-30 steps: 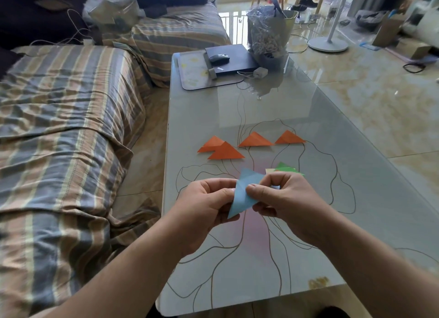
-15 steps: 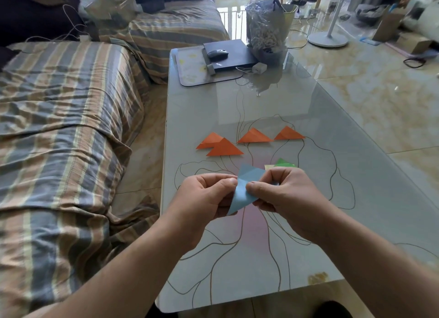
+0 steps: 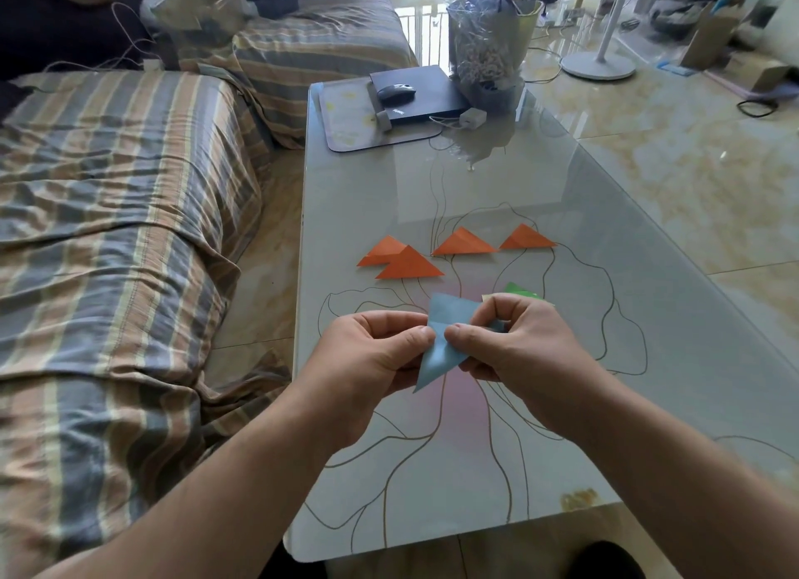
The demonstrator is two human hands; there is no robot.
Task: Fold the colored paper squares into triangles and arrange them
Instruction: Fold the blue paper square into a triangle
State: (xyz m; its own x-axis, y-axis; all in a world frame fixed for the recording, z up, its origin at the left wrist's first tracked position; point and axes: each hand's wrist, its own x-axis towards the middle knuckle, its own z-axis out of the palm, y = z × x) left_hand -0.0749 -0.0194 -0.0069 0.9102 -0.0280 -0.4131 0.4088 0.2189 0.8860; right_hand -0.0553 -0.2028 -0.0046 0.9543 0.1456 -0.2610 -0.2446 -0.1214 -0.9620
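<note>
- blue paper: folded piece held in the air above the near half of the glass table, one point aimed down toward the viewer, its upper edge rising between the two hands.
- left hand: fingers curled, thumb and forefinger pinching the left edge of the blue paper.
- right hand: fingers curled, thumb pressed on the paper's face, pinching its right side; the hand hides part of the sheet.
- orange triangles: four folded pieces lying flat on the table beyond the hands; the two on the left overlap, the other two lie apart in a row to the right.
- green paper: lies on the table just behind the right hand, mostly hidden by it; a pale sheet edge shows beside it.
- far end of the table: a mat carries a dark flat case with a computer mouse on top; a small white adapter and a plastic-wrapped container stand close by.
- striped sofa cover: fills the left side, running along the table's long edge.
- fan base: stands on the glossy floor beyond the table, with boxes and cables further right.
</note>
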